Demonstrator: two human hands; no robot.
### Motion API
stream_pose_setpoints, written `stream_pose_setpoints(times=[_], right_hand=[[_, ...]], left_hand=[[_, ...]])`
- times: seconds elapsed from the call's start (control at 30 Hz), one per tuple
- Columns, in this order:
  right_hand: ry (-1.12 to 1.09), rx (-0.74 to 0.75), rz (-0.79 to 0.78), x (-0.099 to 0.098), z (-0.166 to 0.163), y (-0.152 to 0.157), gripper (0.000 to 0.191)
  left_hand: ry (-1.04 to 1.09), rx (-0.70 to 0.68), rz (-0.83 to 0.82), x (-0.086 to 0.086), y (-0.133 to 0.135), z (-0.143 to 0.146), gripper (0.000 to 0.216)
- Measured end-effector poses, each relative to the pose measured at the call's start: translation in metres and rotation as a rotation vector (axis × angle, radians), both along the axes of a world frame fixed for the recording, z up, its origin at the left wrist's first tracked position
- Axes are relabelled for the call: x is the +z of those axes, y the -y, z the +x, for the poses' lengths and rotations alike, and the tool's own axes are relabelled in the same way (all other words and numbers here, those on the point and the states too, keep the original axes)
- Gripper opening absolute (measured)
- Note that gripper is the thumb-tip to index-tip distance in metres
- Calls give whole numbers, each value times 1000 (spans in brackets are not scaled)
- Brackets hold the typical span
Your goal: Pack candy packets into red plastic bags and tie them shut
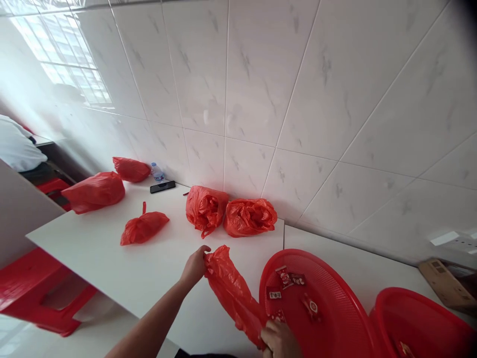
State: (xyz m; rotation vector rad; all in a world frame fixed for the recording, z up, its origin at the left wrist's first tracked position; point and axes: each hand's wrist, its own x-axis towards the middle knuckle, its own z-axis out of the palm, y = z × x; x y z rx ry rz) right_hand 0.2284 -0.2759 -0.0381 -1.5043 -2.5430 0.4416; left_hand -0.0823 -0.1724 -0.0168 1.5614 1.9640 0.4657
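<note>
A red plastic bag is stretched slantwise between my two hands, over the white table and up to the rim of a red basket. My left hand is closed on its upper end. Around the lower end, at the bottom of the view, my right hand is closed. The bag looks flat and slack. Beside my right hand, the large red basket holds several small wrapped sweets. Two bulging red bags stand against the wall, beyond my left hand.
More filled red bags lie on the table at left, near a phone and a water bottle. A second red basket and a cardboard box are at right. A red stool stands lower left; a person sits behind.
</note>
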Motion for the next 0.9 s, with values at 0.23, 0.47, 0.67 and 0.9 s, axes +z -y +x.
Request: stream_pose_setpoints(times=[0.23, 0.47, 0.67, 0.9], right_hand=[[-43, -24, -59, 24, -14, -13, 34], [-189, -30, -79, 41, -24, -14, 39], [-167, -38, -52, 45, -29, -19, 37], [-112, -56, -83, 53, -31, -34, 38]], left_hand=[[-23, -159, 99, 23, 19, 15, 64], [154, -92, -27, 28, 26, 9, 45], [249, 107, 31, 30, 22, 9, 24], [703, 156, 20, 78, 11, 4, 33]])
